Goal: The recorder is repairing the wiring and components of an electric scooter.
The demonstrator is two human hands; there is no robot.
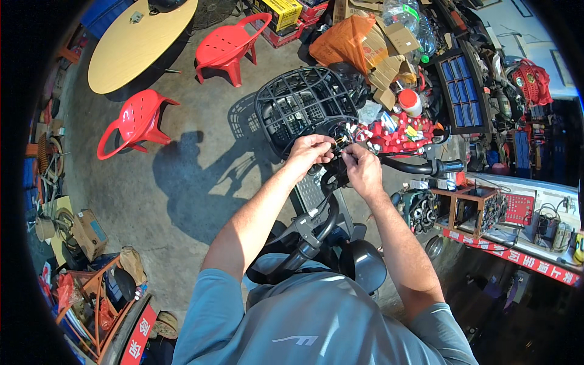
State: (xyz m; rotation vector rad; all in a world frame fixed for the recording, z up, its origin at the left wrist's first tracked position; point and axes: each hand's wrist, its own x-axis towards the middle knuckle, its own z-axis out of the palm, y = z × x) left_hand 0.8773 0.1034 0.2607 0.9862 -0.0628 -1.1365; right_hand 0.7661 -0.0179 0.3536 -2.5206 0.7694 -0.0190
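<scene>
My left hand (311,152) and my right hand (364,171) meet at the front of an electric scooter, just behind its basket. Both are closed, fingertips pinching thin wires (338,145) in the small gap between them. A bundle of white connectors and loose wiring (351,129) sticks out beyond my fingers. The exact ends in my fingertips are too small to make out. Ahead of my hands is the black basket (307,97). The black handlebar (420,165) reaches out to the right, and its other grip (298,254) lies beneath my left forearm.
A red rack (401,141) of small parts stands right of the basket, with a red-lidded jar (409,101) and opened cardboard boxes (389,67) beyond. Red chairs (135,121) and a round wooden table (137,45) stand at the far left. A cluttered workbench (511,234) lines the right side.
</scene>
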